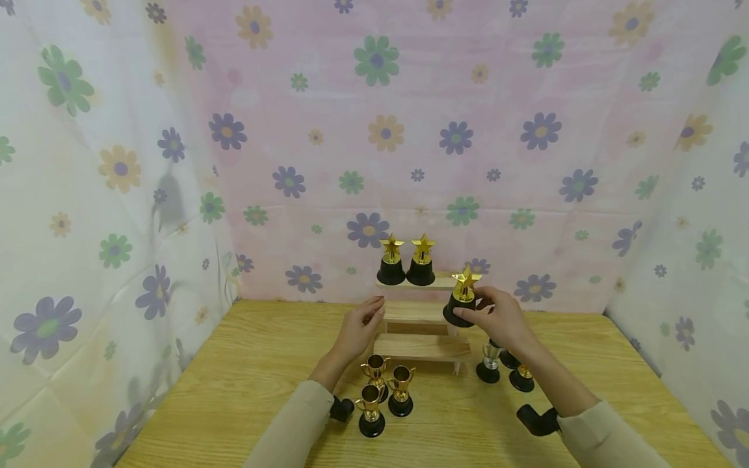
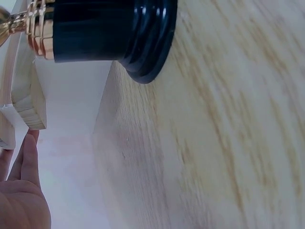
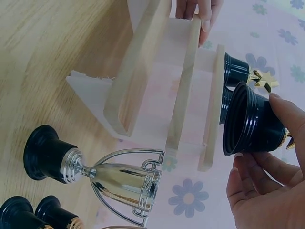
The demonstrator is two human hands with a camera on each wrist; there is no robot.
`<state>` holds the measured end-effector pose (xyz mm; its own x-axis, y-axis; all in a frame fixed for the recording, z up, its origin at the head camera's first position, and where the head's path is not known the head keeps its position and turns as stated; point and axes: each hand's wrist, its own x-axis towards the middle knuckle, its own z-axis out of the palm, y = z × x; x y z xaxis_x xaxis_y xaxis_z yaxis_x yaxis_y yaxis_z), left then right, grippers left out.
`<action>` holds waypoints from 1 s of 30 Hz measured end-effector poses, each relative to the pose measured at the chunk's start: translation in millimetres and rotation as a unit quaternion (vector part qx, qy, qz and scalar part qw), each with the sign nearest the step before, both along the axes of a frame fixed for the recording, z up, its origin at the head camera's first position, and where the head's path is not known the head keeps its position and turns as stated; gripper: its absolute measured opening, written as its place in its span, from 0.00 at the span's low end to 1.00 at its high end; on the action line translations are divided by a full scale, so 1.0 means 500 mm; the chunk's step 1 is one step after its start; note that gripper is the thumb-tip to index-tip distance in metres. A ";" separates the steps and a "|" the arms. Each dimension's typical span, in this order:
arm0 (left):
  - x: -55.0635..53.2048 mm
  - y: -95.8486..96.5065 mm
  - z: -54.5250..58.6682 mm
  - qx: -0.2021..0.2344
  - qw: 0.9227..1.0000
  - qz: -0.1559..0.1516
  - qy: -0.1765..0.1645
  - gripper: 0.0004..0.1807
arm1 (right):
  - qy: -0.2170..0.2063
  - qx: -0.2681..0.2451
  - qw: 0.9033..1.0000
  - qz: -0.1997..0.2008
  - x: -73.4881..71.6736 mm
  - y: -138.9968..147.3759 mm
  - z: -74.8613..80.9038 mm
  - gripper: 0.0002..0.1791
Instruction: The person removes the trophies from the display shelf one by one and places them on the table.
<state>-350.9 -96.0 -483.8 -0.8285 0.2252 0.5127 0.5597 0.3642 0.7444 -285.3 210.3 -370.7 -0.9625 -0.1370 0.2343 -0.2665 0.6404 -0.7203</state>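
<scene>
My right hand [image 1: 500, 318] grips a gold star trophy [image 1: 460, 307] by its black base, thumb in front and fingers behind. In the right wrist view this base [image 3: 257, 119] is tilted, and its hollow underside shows. It is in the air, just in front of the right part of a three-tier wooden stand [image 1: 421, 348]. Two matching star trophies [image 1: 391, 270] stand side by side on the top tier, towards its left. My left hand [image 1: 358, 328] is at the stand's left side; its extended fingers [image 2: 30, 160] touch the end of a tier.
Three gold cup trophies [image 1: 371, 419] with black bases stand in front of the stand, near my left forearm. A silver cup trophy [image 1: 489, 364] and more cups are right of it, partly behind my right arm. Flowered cloth [image 1: 328, 130] surrounds the wooden table [image 1: 246, 377].
</scene>
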 end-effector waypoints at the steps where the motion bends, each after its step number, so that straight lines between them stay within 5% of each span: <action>1: 0.000 0.000 0.000 0.000 1.000 0.000 0.000 0.21 | 0.001 0.000 1.000 0.001 0.002 0.000 0.000 0.36; 30: 0.002 0.001 0.000 0.010 1.000 -0.004 -0.009 0.22 | -0.016 0.000 1.000 0.022 0.043 -0.016 -0.024 0.39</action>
<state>-349.7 -95.5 -483.7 -0.8356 0.2224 0.5023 0.5493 0.3442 0.7614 -263.6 202.3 -382.5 -0.9624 -0.1794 0.2039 -0.2716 0.6285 -0.7288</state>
